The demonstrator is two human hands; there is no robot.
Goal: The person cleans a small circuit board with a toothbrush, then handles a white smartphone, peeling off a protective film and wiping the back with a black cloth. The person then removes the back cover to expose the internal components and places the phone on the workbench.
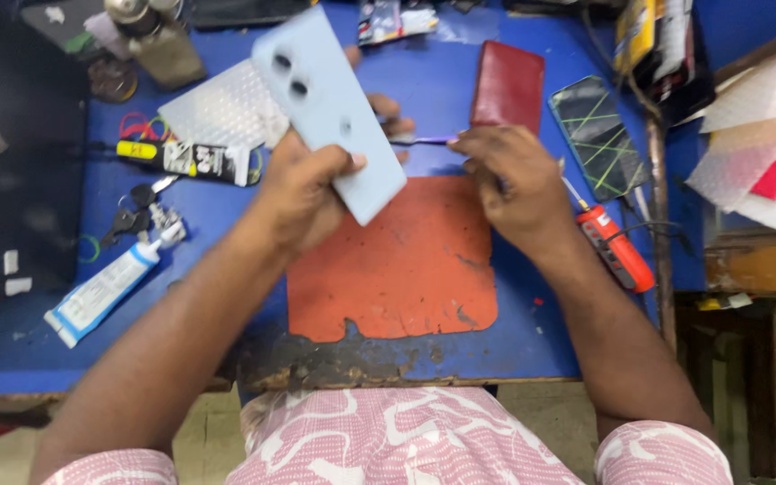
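While your left hand (303, 184) grips the pale blue phone (327, 112) back-up above the orange mat (397, 269), your right hand (514, 184) pinches a thin purple pry tool (424, 140) at its edge; keep the blade shallow and level. Glue tube (101, 292), red wallet (507, 85) and a second phone (596, 135) crowd the blue tabletop (29, 341).

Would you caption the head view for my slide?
Left hand holds pale blue phone; right hand pinches thin tool beside it.

Phone-repair workbench — blue top (38, 341), orange mat (397, 269), glue tube (101, 292), screwdriver (617, 247), spare phones (596, 135) — a workshop.
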